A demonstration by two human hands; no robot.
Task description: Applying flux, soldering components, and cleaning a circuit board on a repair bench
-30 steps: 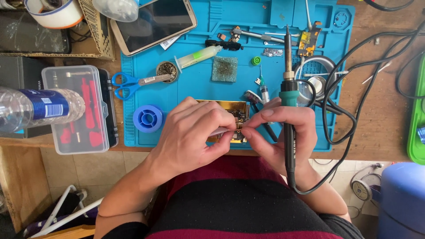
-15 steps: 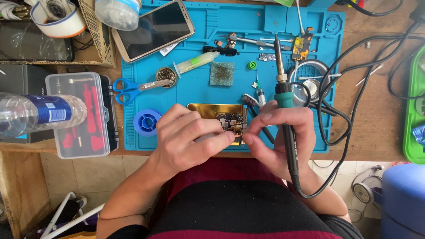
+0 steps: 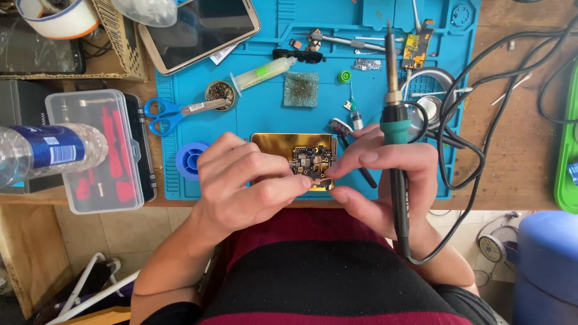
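The small circuit board (image 3: 308,164) with its gold plate lies at the near edge of the blue work mat (image 3: 265,108), and over the last second both hands have closed in tighter over its near corner. The left hand (image 3: 244,183) now pinches fingertips together on that edge. The right hand (image 3: 376,180) touches it too, thumb and forefinger nearly meeting, with the soldering iron (image 3: 394,138) tucked against the fingers, tip pointing away.

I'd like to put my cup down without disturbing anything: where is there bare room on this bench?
Bare wood shows right of the blue mat, between the black cables and the green tray. The mat is crowded: scissors, syringe, sponge, and both hands over the circuit board.
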